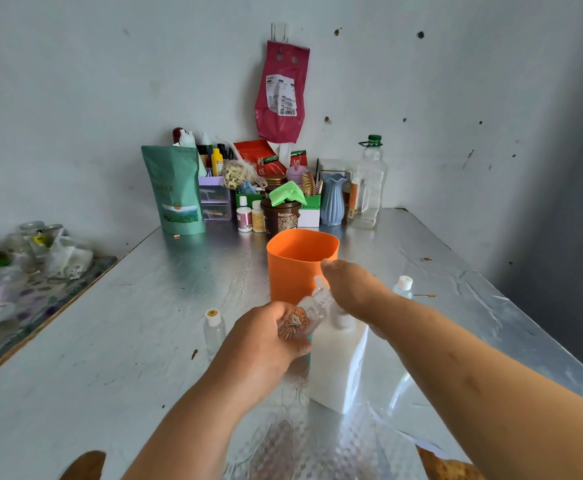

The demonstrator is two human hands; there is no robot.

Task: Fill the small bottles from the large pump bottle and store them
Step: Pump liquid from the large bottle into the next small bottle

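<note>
Right forearm [491, 393]: nearest item, entering from the near right over a silver-covered table [110, 341].

Large pump bottle [338, 362]: white, upright, near the table's middle.

Right hand [349, 289]: palm down on the pump head, fingers laid out straight, gripping nothing. The spout is hidden beneath it.

Small clear bottle [300, 318]: orange cartoon label, tilted, neck pointing up and right under the right hand, against the pump bottle's left shoulder.

Left hand [266, 344]: fingers curled round this bottle's lower body.

Orange cup [300, 265]: upright, mouth open, just beyond both hands.

Capped clear bottle [214, 329]: standing just left of the left hand.

White-capped bottle [403, 287]: right side, partly hidden behind the right wrist.

Far edge, against the wall: green pouch [176, 192], brown jar [279, 216], blue vase [332, 199], tall clear jug [369, 185] with green cap.

Red bag [281, 91]: hanging on the wall above.
</note>
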